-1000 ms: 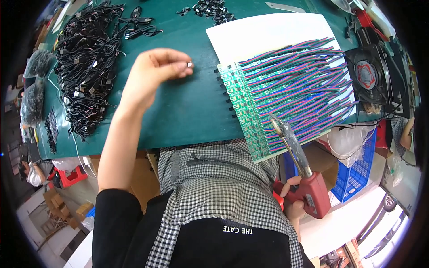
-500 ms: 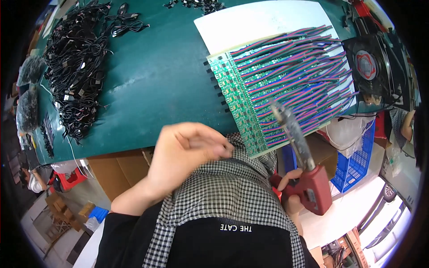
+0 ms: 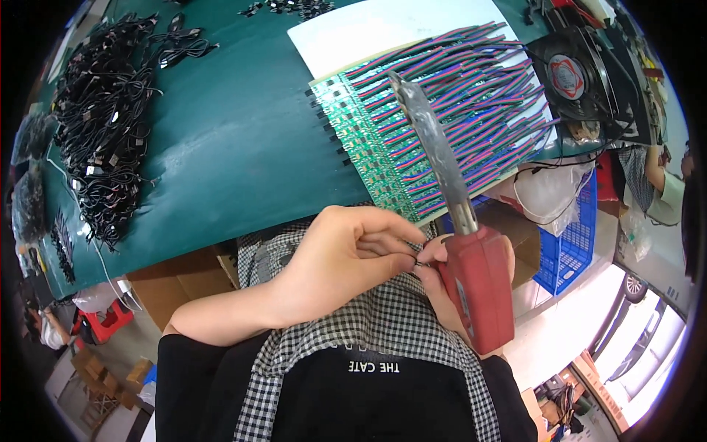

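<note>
Between the fingertips of the left hand [image 3: 342, 254] and the right hand [image 3: 440, 295], a dark piece [image 3: 418, 263] is too small to identify. The red tool [image 3: 482, 287] hides much of the right hand, and its metal barrel [image 3: 440, 151], beyond that hand, covers part of the circuit boards [image 3: 350, 129]. Far beyond the left hand, the upper edge cuts off some small black parts [image 3: 300, 6].

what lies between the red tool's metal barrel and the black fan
In the head view, multicoloured wires and some white sheet separate barrel and fan.
</note>
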A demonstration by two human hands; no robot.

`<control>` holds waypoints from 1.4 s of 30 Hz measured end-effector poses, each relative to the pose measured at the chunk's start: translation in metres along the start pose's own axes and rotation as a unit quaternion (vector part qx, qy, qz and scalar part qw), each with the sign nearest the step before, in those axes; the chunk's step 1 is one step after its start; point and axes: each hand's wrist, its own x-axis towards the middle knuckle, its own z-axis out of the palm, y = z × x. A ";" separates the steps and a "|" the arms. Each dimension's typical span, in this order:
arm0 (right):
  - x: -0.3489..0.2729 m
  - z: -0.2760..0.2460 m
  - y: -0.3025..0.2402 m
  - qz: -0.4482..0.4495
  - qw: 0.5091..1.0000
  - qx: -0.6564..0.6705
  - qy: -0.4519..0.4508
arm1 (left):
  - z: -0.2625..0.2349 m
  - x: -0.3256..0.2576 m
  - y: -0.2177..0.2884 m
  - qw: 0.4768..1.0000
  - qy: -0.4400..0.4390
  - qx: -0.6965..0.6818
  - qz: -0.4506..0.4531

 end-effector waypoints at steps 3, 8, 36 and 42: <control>0.000 0.001 0.005 0.038 0.994 0.103 0.016 | -0.006 0.003 -0.003 0.999 -0.040 -0.004 -0.024; 0.006 -0.029 0.009 -0.094 0.968 -0.192 -0.129 | -0.021 -0.001 -0.016 0.999 0.007 -0.004 0.043; -0.018 -0.055 0.039 0.016 0.985 0.168 0.038 | -0.059 0.013 0.026 0.930 0.280 0.162 0.176; -0.013 -0.050 0.036 0.017 0.999 0.046 0.024 | -0.069 0.019 0.010 0.936 0.294 0.067 0.179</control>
